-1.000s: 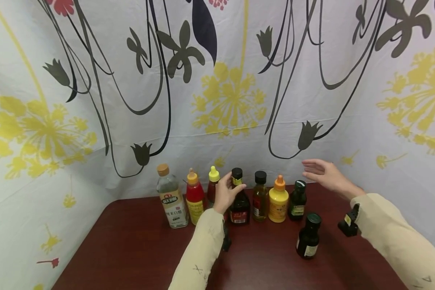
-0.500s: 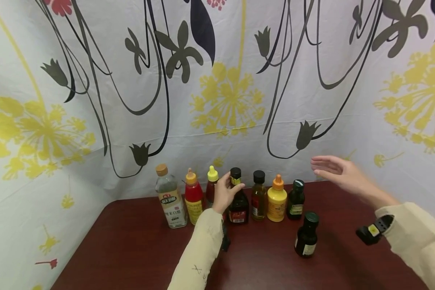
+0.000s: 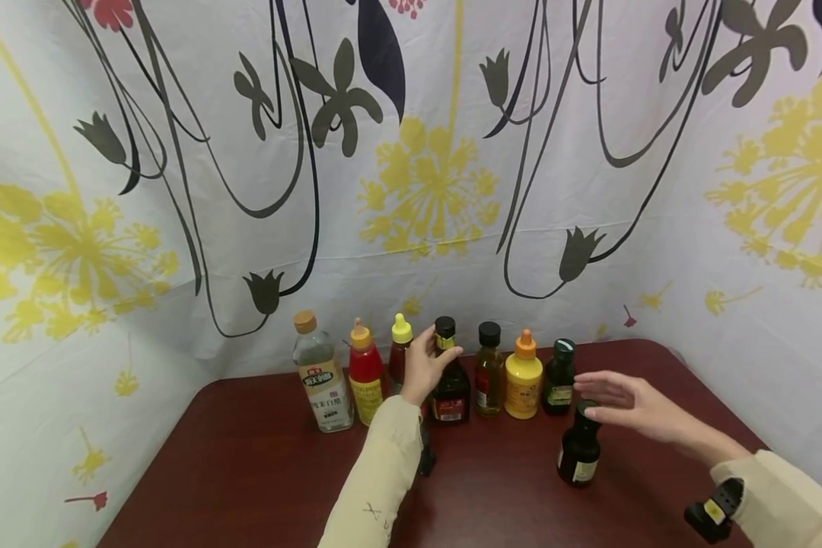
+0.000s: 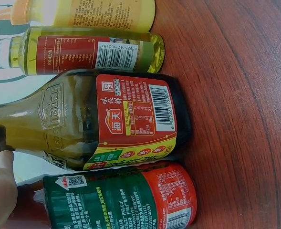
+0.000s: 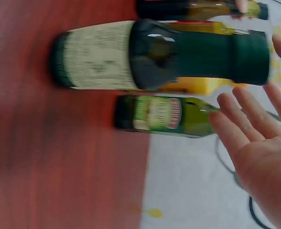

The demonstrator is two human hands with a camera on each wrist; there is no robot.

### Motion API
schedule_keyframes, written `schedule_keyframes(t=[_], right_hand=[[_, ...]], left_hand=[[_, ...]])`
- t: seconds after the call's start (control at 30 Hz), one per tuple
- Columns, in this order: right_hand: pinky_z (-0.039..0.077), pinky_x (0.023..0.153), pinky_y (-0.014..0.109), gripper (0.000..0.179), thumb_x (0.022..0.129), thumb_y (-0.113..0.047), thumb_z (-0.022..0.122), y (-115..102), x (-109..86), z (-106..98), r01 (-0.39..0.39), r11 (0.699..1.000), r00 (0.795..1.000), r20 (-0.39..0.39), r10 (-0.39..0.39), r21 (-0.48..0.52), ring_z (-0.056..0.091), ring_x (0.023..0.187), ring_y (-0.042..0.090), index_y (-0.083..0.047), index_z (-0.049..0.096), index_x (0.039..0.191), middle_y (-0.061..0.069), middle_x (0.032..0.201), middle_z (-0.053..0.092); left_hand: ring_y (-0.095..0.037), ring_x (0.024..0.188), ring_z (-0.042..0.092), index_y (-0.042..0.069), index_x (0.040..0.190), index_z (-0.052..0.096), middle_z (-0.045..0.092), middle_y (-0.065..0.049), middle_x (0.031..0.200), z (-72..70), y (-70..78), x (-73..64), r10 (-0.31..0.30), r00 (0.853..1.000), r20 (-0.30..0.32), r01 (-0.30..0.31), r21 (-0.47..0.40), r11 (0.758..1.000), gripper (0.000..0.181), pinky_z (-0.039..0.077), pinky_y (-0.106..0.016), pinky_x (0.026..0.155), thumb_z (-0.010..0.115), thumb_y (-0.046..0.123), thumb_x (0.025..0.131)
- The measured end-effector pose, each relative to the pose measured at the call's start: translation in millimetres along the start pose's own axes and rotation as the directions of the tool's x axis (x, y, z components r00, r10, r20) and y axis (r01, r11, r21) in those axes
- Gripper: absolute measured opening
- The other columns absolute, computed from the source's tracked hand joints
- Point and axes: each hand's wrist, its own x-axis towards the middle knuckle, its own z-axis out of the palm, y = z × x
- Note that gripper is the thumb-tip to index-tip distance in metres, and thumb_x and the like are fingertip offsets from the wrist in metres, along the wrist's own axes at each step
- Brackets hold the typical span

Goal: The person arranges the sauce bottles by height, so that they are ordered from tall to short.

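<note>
In the head view, my left hand (image 3: pixel 425 367) grips the neck of a dark soy sauce bottle (image 3: pixel 450 399), thumb in front and fingers on its left. The left wrist view shows this bottle's red label (image 4: pixel 135 107) close up; it stands on the table in the row. My right hand (image 3: pixel 626 403) is at the cap of a small dark green-capped bottle (image 3: pixel 579 457), which stands forward of the row. Its fingers are spread and fairly straight, the fingertips right by the green cap (image 5: pixel 250 57) in the right wrist view.
Left of the soy sauce stand a clear vinegar bottle (image 3: pixel 325 388), a red squeeze bottle (image 3: pixel 366 380) and a yellow-tipped bottle (image 3: pixel 399 358). On its right are an oil bottle (image 3: pixel 489 377), a yellow squeeze bottle (image 3: pixel 524 380) and a small green bottle (image 3: pixel 559 380). A patterned cloth (image 3: pixel 281 190) hangs behind the table (image 3: pixel 260 472).
My right hand first drew back to the right, then came down and in to the cap of the front dark bottle. The left hand has stayed on the soy sauce bottle's neck.
</note>
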Motion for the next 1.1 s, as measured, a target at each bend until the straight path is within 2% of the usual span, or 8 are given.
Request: schedule_keyframes(t=[0.13,0.3,0.37,0.5,0.6,0.73,0.9,1.1], right_hand=[[0.047,0.075,0.023,0.04,0.089,-0.003,0.051,11.9,-5.3,6.5,-0.013,1.0,0.999,0.043,0.012,0.028,0.048,0.106,-0.003,0.007,0.04,0.126,-0.01,0.114,0.056],[0.049,0.072,0.025,0.036,0.088,-0.003,0.053,20.3,-7.7,15.2,0.005,1.0,0.999,0.041,-0.005,0.005,0.053,0.099,0.0,0.007,0.045,0.121,0.009,0.111,0.058],[0.05,0.07,0.026,0.034,0.087,-0.004,0.055,21.9,-7.5,18.0,0.008,1.0,1.0,0.027,-0.008,-0.012,0.056,0.095,0.003,0.006,0.047,0.118,0.007,0.107,0.06],[0.051,0.067,0.028,0.032,0.086,-0.006,0.056,21.8,-6.4,20.4,-0.005,1.0,1.0,0.003,0.005,-0.02,0.058,0.091,0.006,0.007,0.049,0.115,-0.008,0.103,0.061],[0.051,0.067,0.029,0.034,0.086,-0.008,0.058,19.3,-5.6,20.0,-0.037,0.999,0.999,0.005,0.037,-0.001,0.06,0.089,0.008,0.008,0.049,0.115,-0.011,0.101,0.061],[0.051,0.067,0.03,0.04,0.085,-0.012,0.06,15.0,-5.4,17.7,-0.119,0.993,0.993,0.003,0.119,0.026,0.061,0.088,0.01,0.009,0.049,0.116,-0.001,0.102,0.062],[0.051,0.067,0.03,0.046,0.083,-0.014,0.062,11.4,-5.5,14.6,-0.187,0.982,0.982,-0.007,0.188,0.037,0.062,0.086,0.01,0.012,0.047,0.118,0.015,0.104,0.061],[0.052,0.066,0.03,0.044,0.082,-0.014,0.063,5.6,-4.1,12.2,-0.193,0.981,0.98,-0.051,0.193,0.01,0.062,0.084,0.009,0.011,0.049,0.116,0.02,0.103,0.06]], left_hand=[[-0.031,0.112,0.048,-0.004,0.125,0.046,0.05,-0.021,0.121,-0.2,7.5,-2.5,-0.018,1.0,0.001,0.018,0.01,1.0,0.05,0.039,-0.04,0.093,0.065,0.006,0.08],[-0.03,0.112,0.048,-0.003,0.125,0.047,0.051,-0.021,0.121,0.5,7.8,-2.5,-0.014,1.0,0.0,0.014,0.006,1.0,0.048,0.039,-0.039,0.093,0.064,0.004,0.08],[-0.03,0.112,0.048,-0.003,0.125,0.047,0.051,-0.021,0.121,0.6,7.2,-2.2,-0.012,1.0,-0.002,0.012,0.002,1.0,0.048,0.039,-0.039,0.093,0.064,0.003,0.08],[-0.032,0.111,0.048,-0.005,0.124,0.047,0.051,-0.022,0.119,0.3,6.0,-1.6,-0.009,1.0,-0.006,0.009,0.009,1.0,0.048,0.04,-0.04,0.092,0.064,0.003,0.08],[-0.03,0.111,0.049,-0.003,0.124,0.047,0.052,-0.02,0.119,0.8,-5.7,2.7,-0.013,1.0,-0.008,0.013,0.008,1.0,0.049,0.04,-0.039,0.092,0.065,0.005,0.079],[-0.024,0.111,0.05,0.003,0.126,0.048,0.053,-0.015,0.12,2.1,-22.9,9.6,-0.029,1.0,-0.008,0.03,0.021,0.999,0.051,0.041,-0.033,0.091,0.067,0.013,0.079],[-0.022,0.111,0.05,0.005,0.125,0.049,0.054,-0.012,0.12,3.1,-25.3,10.4,-0.044,0.999,-0.012,0.044,0.057,0.997,0.051,0.042,-0.03,0.091,0.067,0.016,0.079],[-0.021,0.11,0.05,0.006,0.125,0.049,0.054,-0.012,0.119,2.1,-26.4,9.2,-0.051,0.999,-0.013,0.052,0.048,0.997,0.05,0.042,-0.031,0.091,0.067,0.016,0.079]])
